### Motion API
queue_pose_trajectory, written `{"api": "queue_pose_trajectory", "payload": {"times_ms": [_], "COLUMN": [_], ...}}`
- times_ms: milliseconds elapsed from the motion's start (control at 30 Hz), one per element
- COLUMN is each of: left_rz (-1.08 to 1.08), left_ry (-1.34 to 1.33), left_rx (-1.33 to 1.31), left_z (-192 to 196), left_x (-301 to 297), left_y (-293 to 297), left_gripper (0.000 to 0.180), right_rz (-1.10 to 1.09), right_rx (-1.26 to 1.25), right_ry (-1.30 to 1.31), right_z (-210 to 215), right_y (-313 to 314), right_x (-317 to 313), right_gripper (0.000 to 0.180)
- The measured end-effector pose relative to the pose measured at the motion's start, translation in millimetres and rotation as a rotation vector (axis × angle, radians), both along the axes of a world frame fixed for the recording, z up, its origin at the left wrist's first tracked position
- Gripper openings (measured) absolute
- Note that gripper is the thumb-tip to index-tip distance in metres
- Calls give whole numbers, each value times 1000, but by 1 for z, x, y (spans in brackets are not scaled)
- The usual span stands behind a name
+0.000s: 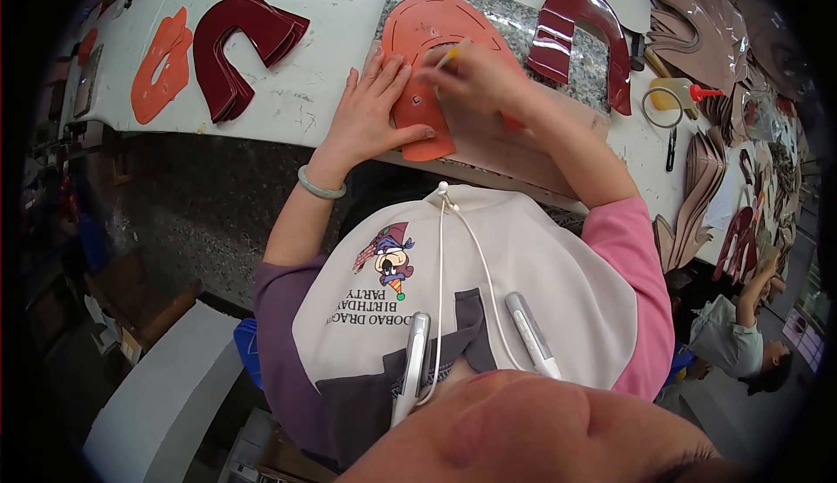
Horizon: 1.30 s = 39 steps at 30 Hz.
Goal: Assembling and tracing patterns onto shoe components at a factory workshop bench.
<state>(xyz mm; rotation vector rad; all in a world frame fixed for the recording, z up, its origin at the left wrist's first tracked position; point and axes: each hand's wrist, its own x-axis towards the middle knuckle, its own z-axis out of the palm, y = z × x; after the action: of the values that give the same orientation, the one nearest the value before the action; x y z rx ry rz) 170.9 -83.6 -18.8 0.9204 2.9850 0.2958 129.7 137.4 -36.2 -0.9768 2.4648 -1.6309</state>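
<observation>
An orange U-shaped template (pixel 436 25), with slits and small holes in it, lies on a speckled stone slab (pixel 523 25) in front of me. My left hand (pixel 375 104) is spread open on the template's left side, fingers stretched out, pressing flat. Over the template's middle, my right hand (pixel 478 75) is closed around a slim pen-like tool (pixel 449 57) with a yellow part; its tip is hidden by the fingers. What lies under the template cannot be made out. Right of it, glossy dark red U-shaped pieces (pixel 602 25) rest on the slab.
A stack of dark red U-shaped pieces (pixel 218 56) and orange cut-outs (pixel 161 69) lie on the white table (pixel 288 95) at left. At right are a yellow bottle with a red tip (pixel 670 93), a metal ring (pixel 663 106) and beige pieces (pixel 697 187). Another person (pixel 737 335) works at far right.
</observation>
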Motion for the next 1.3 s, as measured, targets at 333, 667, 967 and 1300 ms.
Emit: {"api": "queue_pose_trajectory", "payload": {"times_ms": [333, 667, 967, 1300], "left_rz": [9, 6, 12, 160], "left_ry": [-16, 21, 26, -164], "left_rx": [-3, -28, -43, 544], "left_z": [5, 6, 9, 0], "left_x": [-1, 0, 0, -27], "left_y": [5, 4, 5, -35], "left_gripper": [90, 90, 90, 82], "right_rz": [68, -313, -371, -641], "right_rx": [134, 111, 246, 189], "right_ry": [243, -105, -21, 25], "right_z": [-15, -3, -8, -28], "right_y": [-7, 70, 76, 51], "right_x": [12, 14, 20, -15], "right_gripper": [21, 20, 23, 32]}}
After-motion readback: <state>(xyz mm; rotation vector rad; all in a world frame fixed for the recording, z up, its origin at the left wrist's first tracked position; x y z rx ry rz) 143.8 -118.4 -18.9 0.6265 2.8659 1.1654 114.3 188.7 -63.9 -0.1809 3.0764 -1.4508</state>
